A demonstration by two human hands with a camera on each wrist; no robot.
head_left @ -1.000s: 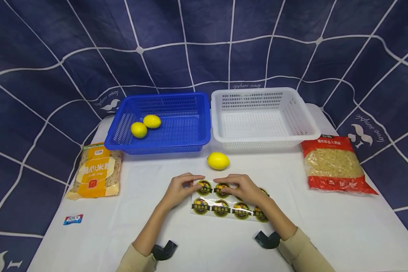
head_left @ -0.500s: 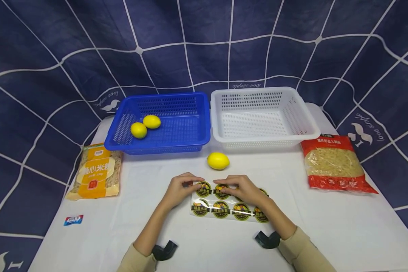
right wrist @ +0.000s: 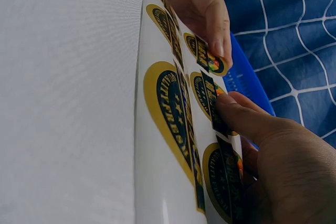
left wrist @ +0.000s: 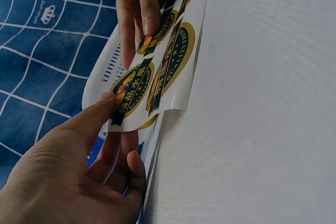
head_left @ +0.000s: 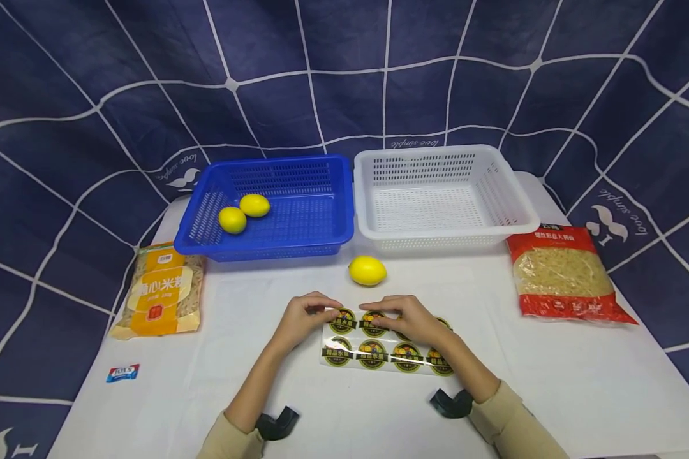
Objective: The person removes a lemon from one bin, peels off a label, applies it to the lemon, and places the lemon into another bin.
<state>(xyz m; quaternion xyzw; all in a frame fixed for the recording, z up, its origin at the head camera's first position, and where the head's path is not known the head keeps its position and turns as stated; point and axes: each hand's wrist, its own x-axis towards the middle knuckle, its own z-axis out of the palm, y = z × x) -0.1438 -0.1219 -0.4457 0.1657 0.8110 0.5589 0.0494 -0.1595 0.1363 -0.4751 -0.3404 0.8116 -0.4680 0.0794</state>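
A white sheet of round black-and-gold fruit stickers [head_left: 372, 354] lies in front of the person, its far edge lifted. The left hand [head_left: 302, 322] pinches its upper left corner, thumb on top and fingers beneath, as the left wrist view shows at the sticker sheet's corner [left wrist: 131, 95]. The right hand [head_left: 409, 319] pinches the far edge a little to the right, its thumb [right wrist: 239, 114] on a sticker and its fingers mostly hidden behind the sheet. Just beyond both hands a lemon [head_left: 367, 271] rests on the white table.
A blue basket [head_left: 264, 250] with two lemons [head_left: 244, 213] stands at the back left. Beside it is a white basket [head_left: 453, 237]. Pasta bags lie at both sides: orange [head_left: 159, 290] left, red [head_left: 568, 274] right. A small red-and-blue packet [head_left: 123, 373] sits at front left.
Both hands keep their hold on the sticker sheet and have barely moved. The sheet's far edge shifts slightly. The whole head view has drifted a little.
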